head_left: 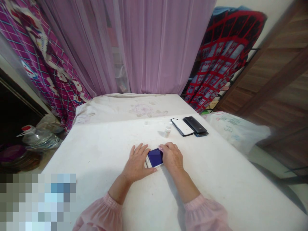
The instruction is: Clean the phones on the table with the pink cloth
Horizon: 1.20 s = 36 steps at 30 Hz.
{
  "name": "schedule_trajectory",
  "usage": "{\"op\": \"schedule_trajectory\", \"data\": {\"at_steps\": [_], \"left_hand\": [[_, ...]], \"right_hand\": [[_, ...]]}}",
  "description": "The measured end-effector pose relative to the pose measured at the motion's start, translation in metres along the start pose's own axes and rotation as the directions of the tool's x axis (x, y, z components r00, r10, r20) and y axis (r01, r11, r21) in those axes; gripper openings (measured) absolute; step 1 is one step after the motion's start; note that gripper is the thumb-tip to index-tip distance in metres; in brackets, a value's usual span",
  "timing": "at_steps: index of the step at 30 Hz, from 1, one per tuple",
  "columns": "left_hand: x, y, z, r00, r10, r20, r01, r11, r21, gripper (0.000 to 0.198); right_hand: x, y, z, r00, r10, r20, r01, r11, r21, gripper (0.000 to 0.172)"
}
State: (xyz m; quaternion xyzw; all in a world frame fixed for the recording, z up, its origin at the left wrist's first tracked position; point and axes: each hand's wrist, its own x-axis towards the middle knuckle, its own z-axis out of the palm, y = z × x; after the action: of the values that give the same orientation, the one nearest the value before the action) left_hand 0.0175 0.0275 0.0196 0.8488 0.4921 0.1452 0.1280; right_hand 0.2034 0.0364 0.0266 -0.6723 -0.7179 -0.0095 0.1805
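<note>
A white smartphone (pixel 156 158) with a dark blue screen lies face up on the white-covered table, between my hands. My left hand (pixel 138 162) holds its left end, the thumb along the near edge and the other fingers spread at the far side. Over the phone's right end, my right hand (pixel 172 156) is closed with the fingers bunched together. A small pale bit shows at its fingertips, too small to name. Beyond the hands stands a little clear bottle (pixel 167 131) with a white label.
Right of the bottle lie a white phone (pixel 182 126) on a dark one and a stack of black phones (pixel 195 125). A tiny pale piece (pixel 146 123) lies further back. Purple curtains (pixel 156 48) hang behind the table. A plastic bag (pixel 237 128) is at the right, a water jug (pixel 39 137) at the left.
</note>
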Motion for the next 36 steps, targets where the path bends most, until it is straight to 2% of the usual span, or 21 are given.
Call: {"op": "schedule_trajectory", "data": {"at_steps": [8,12,19,27,36], "left_hand": [[0.001,-0.004,0.001,1.0,-0.004,0.023,0.004,1.0,-0.007,0.074],[0.001,-0.004,0.002,1.0,-0.01,0.009,0.01,1.0,-0.009,0.073],[0.001,-0.004,0.0,1.0,-0.012,0.02,0.012,1.0,0.002,0.071],[0.002,-0.004,-0.001,0.999,-0.019,0.038,0.019,1.0,0.01,0.072],[0.002,-0.002,-0.004,0.999,-0.012,0.048,0.011,0.999,0.032,0.071]], "right_hand": [[0.001,0.032,-0.006,0.985,0.17,-0.031,-0.169,0.985,0.014,0.029],[-0.001,0.031,-0.005,0.989,0.142,-0.04,-0.142,0.99,-0.002,0.03],[-0.007,0.0,-0.004,1.0,-0.021,0.002,0.021,1.0,-0.01,0.027],[-0.006,0.029,-0.009,0.989,0.149,-0.014,-0.15,0.989,-0.022,0.028],[-0.014,0.004,-0.005,1.0,0.011,-0.024,-0.011,1.0,0.012,0.023]]}}
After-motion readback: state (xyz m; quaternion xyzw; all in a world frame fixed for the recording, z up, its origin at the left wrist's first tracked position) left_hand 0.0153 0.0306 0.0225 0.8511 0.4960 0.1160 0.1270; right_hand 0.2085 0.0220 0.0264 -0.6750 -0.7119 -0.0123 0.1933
